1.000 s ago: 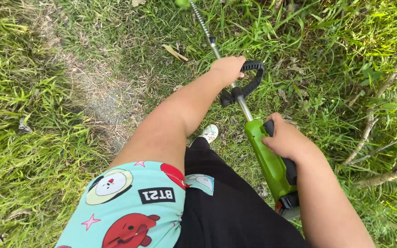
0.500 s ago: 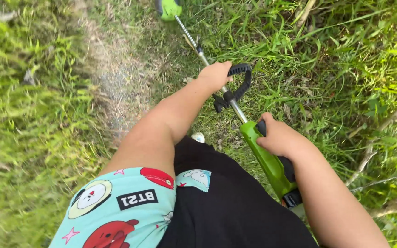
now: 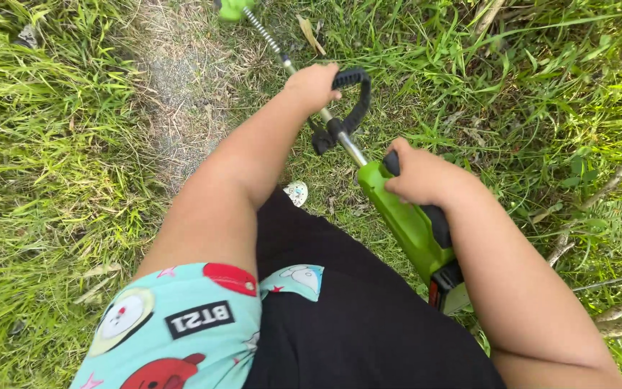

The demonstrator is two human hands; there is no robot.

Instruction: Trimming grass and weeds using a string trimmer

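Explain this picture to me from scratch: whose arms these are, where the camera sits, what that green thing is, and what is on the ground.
The camera is worn on a person's head and looks down, so the two bare arms coming in from the bottom are that person's own. You also see their patterned turquoise sleeve and black clothing.

Both hands hold a grass trimmer, a long tool with a bright green body and a metal shaft running away toward the top edge. The left hand grips the black loop handle on the shaft. The right hand wraps its fingers round the black rear grip on the green body.

Below is long green grass, a bare worn strip of dirt, some dry sticks on the right, and the toe of a light shoe.
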